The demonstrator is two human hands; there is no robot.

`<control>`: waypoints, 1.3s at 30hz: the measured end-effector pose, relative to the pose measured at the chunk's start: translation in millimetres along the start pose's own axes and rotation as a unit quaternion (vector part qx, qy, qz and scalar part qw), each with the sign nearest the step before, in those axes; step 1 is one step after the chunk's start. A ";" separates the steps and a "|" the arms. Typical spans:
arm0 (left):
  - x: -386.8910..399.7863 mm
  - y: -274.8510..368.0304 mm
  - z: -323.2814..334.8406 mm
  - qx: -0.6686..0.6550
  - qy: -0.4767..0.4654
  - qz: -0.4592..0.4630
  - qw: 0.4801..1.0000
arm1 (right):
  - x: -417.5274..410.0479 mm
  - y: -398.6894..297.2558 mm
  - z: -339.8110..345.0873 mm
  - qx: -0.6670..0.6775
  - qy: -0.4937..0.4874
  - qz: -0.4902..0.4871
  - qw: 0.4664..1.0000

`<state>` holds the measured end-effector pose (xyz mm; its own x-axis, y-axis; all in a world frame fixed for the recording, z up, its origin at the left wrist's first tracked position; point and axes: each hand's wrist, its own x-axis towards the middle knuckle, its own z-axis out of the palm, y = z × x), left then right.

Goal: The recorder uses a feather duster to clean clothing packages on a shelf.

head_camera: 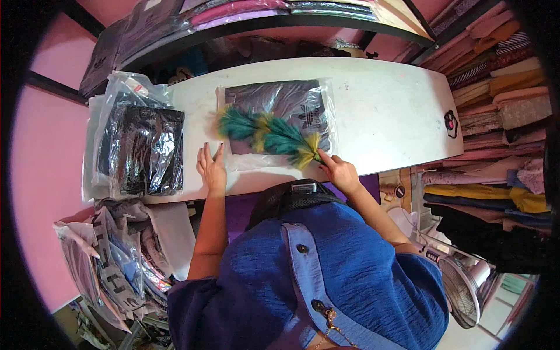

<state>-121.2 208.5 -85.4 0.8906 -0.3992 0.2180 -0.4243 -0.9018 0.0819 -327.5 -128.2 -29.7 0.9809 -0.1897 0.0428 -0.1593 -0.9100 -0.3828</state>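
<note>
My right hand (342, 173) grips the handle end of a fluffy green and yellow duster (271, 133). The duster lies across a dark folded garment in a clear plastic bag (280, 94), which bears a printed adidas logo at its right side. My left hand (212, 168) rests on the white table (385, 113), fingers apart, just left of the bag's lower corner, holding nothing. Farther left, black folded garments in clear plastic bags (151, 151) lie stacked near the table's left end.
A small black loop with a pink part (450, 124) lies at the table's right end. Folded fabrics (485, 131) fill shelves at right; packed garments (238, 13) sit on a shelf behind. Bagged clothes (118, 258) stand low at left, and a fan (459, 291) stands low at right.
</note>
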 end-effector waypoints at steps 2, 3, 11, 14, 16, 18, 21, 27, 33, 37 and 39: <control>2.1 8.8 -4.8 -0.009 -0.034 -0.030 0.999 | -9.8 22.7 8.1 0.014 0.019 0.094 0.995; 2.1 10.9 -7.4 -0.015 -0.065 -0.067 0.996 | -11.6 33.8 9.8 0.044 0.051 0.166 0.984; -1.9 -4.8 1.5 -0.043 -0.073 -0.064 0.994 | -36.2 26.0 2.7 0.057 0.033 0.012 0.998; 1.5 -2.2 -2.0 -0.050 -0.077 -0.065 0.994 | -42.5 33.9 5.9 0.014 0.043 0.076 0.996; 2.2 -1.1 -2.8 -0.055 -0.081 -0.069 0.993 | -34.8 41.3 5.7 0.041 0.121 0.154 0.980; 2.3 -1.1 -1.2 -0.050 -0.079 -0.065 0.993 | -28.6 39.0 3.8 0.090 0.161 0.139 0.973; -0.7 -4.5 2.3 -0.049 -0.077 -0.070 0.993 | -25.6 23.3 4.8 0.092 0.097 0.021 0.991; 2.0 -2.0 -0.9 -0.064 -0.087 -0.072 0.992 | -9.0 24.8 7.7 0.049 0.091 0.109 0.989; -3.6 -8.3 4.5 -0.047 -0.073 -0.075 0.993 | 12.4 -13.6 4.8 0.020 -0.051 -0.089 0.995; -0.3 -3.7 1.9 -0.052 -0.071 -0.068 0.994 | 40.4 -16.4 5.9 -0.011 0.010 0.000 1.000; 3.2 0.1 -1.0 -0.060 -0.080 -0.063 0.993 | 49.6 -15.9 10.6 0.002 0.077 0.057 0.995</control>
<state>-118.6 207.3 -83.7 0.9481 -0.3150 0.0421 -0.3165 -0.9237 0.2157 -275.1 -119.2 -31.2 0.9276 -0.3467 0.1395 -0.2681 -0.8774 -0.3978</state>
